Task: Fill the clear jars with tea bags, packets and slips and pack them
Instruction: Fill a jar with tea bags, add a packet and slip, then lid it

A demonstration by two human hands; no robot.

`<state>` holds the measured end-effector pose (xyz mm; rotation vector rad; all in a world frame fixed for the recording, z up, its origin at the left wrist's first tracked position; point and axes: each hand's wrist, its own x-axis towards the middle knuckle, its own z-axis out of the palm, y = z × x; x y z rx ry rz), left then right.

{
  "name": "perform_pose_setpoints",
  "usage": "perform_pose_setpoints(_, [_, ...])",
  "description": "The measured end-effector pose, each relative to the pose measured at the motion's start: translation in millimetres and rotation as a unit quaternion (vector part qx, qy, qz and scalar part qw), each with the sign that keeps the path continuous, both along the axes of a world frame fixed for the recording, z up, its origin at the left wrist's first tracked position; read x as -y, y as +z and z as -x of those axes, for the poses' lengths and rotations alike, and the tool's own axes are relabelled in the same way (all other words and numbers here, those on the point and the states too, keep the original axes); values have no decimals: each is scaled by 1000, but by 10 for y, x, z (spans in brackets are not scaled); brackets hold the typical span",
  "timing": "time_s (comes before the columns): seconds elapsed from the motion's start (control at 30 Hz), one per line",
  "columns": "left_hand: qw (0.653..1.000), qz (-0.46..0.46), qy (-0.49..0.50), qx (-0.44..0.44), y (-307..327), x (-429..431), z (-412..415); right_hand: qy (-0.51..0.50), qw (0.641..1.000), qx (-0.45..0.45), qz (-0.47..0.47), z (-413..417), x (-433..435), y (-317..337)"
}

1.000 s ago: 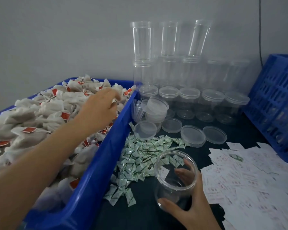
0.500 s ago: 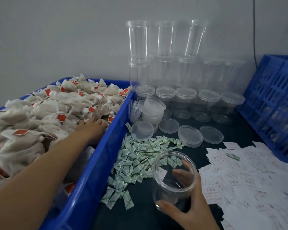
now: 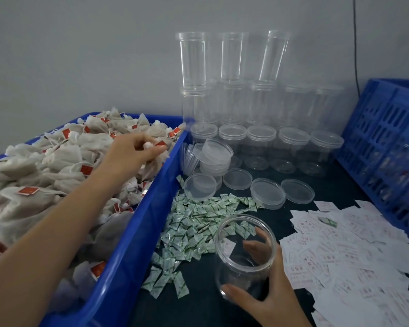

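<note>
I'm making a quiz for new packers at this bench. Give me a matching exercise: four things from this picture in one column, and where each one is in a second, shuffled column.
Column one
1. tea bags
2. green packets
3. white slips
4. open jar

Column two
a. held by the right hand
b. heaped in the blue tub
c. spread on the table, right of the jar
d. piled on the table between tub and jar

Pairs: 1-b, 2-d, 3-c, 4-a
</note>
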<state>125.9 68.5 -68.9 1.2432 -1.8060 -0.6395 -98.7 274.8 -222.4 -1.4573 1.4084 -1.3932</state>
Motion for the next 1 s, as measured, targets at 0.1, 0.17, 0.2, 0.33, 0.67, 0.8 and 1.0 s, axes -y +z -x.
perform_pose_setpoints(0.1, [968,-61,-177,-169,221,-294,124,-2,1000,-4,-6,-3,-11,5])
perform_pose_setpoints(0.17, [948,-80,-252,-179,265,-455,253,0,1000,-4,-6,2,-18,3])
perform_pose_setpoints(0.2, [944,-87,-278,-158,255,-522,331,0,1000,-3,-4,2,-16,5])
perform_pose_setpoints(0.33, [913,-143,-381,13,123,-748,586,-4,1000,-11,6,-14,-5,32])
perform_pose_setpoints(0.67, [964,31,23,263,-96,31,12,-7,1000,-20,5,17,2,-11])
perform_pose_setpoints(0.8, [828,-202,-52,520,-367,105,-325,-6,1000,-20,8,9,4,-11])
perform_pose_setpoints(1.0, [844,-224,-70,482,-429,-52,-147,-5,1000,-15,3,13,-11,-6])
